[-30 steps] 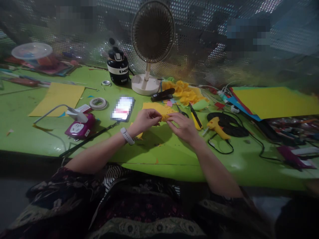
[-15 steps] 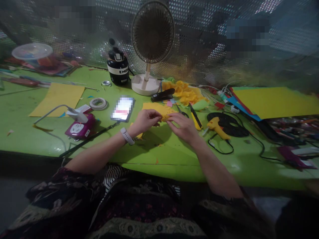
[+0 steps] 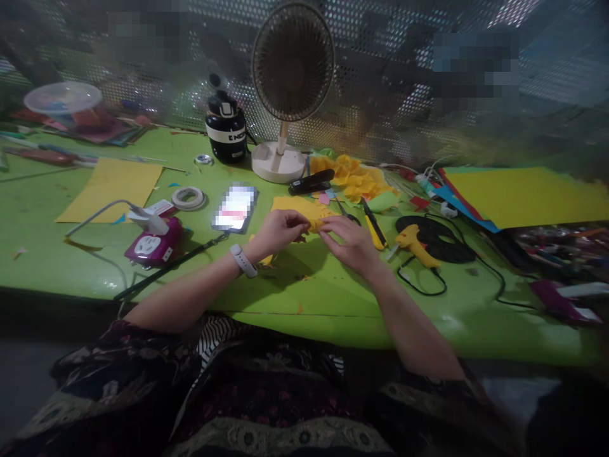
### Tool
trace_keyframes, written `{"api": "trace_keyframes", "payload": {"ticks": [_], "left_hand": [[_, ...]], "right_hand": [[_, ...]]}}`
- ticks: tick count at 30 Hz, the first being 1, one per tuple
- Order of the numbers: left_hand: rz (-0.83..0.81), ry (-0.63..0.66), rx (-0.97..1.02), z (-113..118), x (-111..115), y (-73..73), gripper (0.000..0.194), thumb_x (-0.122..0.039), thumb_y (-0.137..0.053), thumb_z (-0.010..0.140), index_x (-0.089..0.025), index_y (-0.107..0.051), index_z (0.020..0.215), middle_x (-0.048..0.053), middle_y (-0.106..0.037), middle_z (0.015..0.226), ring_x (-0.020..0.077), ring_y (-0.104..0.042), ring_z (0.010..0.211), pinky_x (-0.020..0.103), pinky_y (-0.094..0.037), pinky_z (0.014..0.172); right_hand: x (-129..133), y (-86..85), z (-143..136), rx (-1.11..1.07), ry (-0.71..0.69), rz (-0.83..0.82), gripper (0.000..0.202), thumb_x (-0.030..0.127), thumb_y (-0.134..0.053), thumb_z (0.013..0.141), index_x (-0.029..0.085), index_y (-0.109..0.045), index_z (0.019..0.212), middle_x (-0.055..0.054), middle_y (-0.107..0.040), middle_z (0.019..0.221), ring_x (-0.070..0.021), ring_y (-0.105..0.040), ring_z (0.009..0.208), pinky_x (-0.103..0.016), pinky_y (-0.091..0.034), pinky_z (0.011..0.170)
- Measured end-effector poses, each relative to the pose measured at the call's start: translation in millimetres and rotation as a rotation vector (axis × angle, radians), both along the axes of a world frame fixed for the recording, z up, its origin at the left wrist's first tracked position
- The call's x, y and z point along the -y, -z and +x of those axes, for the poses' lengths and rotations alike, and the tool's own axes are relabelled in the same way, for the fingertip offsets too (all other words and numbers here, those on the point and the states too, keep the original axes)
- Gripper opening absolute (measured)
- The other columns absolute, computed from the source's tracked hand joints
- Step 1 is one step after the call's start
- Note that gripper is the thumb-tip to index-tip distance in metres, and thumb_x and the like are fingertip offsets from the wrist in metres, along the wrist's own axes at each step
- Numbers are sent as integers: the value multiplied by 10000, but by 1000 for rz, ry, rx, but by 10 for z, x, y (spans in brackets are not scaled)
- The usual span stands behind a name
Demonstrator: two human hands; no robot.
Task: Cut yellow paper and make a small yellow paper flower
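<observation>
Both hands meet over the middle of the green table. My left hand, with a pale watch on its wrist, pinches a small yellow paper piece. From the other side my right hand grips the same piece between thumb and fingers. Its exact shape is partly hidden by my fingertips. Behind the hands lies a yellow paper sheet, and yellow scraps lie under my left wrist. To the right of my right hand are a yellow utility knife and a yellow glue gun.
A fan, a black bottle, a stapler and orange-yellow paper petals stand or lie behind. Left are a phone, a tape roll and a purple power socket. Coloured sheets are stacked right.
Almost nothing differs. The fingers have shifted very slightly on the yellow paper piece, which both hands still hold at the same spot.
</observation>
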State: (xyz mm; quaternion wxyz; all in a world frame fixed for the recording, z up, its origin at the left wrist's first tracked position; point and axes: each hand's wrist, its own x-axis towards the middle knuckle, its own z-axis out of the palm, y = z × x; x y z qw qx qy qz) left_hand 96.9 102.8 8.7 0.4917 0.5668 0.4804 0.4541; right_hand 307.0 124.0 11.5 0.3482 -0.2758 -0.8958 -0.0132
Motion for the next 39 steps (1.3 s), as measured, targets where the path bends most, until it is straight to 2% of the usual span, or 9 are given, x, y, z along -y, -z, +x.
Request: {"api": "trace_keyframes", "payload": {"ticks": [15, 29, 39], "left_hand": [[-35, -40, 44, 31, 41, -44, 67, -73, -705, 876, -106, -714, 819, 42, -736, 733, 92, -701, 600, 225, -608, 633], [7, -26, 47, 17, 18, 11, 77, -104, -714, 871, -113, -708, 795, 46, -732, 712, 103, -698, 606, 241, -603, 638], [56, -8, 7, 0, 11, 18, 75, -137, -724, 872, -111, -714, 803, 52, -739, 714, 110, -706, 622, 236, -595, 635]], "right_hand": [[-10, 22, -3, -34, -15, 27, 142, 217, -581, 991, 214, -715, 946, -93, -777, 1030, -220, -743, 947, -360, -598, 842], [-19, 17, 15, -17, -20, -35, 147, 233, -583, 981, 217, -726, 949, -101, -779, 1062, -235, -741, 975, -396, -603, 866], [-31, 9, 28, -8, -66, 13, 129, 206, -595, 970, 207, -723, 951, -105, -784, 1047, -232, -750, 958, -377, -617, 843]]}}
